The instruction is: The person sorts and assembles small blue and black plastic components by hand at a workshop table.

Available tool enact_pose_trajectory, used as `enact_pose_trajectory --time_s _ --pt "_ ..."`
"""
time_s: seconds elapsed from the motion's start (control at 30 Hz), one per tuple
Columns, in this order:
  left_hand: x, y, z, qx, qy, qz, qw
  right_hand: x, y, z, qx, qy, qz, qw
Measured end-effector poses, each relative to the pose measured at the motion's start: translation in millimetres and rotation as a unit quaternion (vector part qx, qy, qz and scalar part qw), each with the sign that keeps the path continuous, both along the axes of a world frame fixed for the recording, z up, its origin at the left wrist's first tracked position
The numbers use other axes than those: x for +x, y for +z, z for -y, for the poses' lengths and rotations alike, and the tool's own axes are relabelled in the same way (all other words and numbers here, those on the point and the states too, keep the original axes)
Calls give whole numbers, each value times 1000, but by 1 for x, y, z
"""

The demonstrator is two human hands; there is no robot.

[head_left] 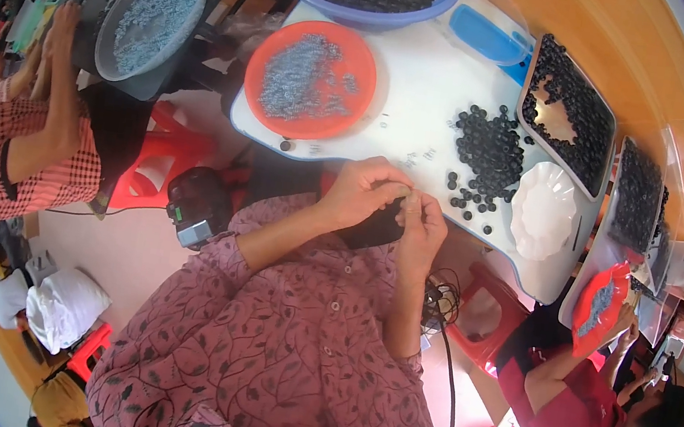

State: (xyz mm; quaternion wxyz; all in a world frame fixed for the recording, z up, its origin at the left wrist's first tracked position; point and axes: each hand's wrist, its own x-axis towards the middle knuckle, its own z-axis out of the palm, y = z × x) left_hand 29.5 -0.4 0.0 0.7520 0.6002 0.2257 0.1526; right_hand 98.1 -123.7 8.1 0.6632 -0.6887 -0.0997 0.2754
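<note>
Above my lap, at the near edge of a white table, my left hand and my right hand meet fingertip to fingertip. Both are closed in a pinch around something small and dark between them, mostly covered by the fingers. A pile of small black round pieces lies beyond my right hand. Beyond my left hand is an orange-red round plate with many small bluish clear pieces. A few tiny clear pieces lie on the table just past my fingers.
A white scalloped dish stands right of the black pile. Farther back are a tray of black pieces, a blue lidless box and a blue basket. Co-workers sit left and right. A cable hangs beside my right arm.
</note>
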Motion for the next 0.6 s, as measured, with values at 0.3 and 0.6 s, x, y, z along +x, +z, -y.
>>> enact_pose_trajectory --time_s 0.3,0.6 --pt "38 9 6 348 -10 53 936 10 -9 23 -17 -93 -19 995" --pt "85 17 -1 558 -128 -7 820 13 -17 28 -32 -99 28 994"
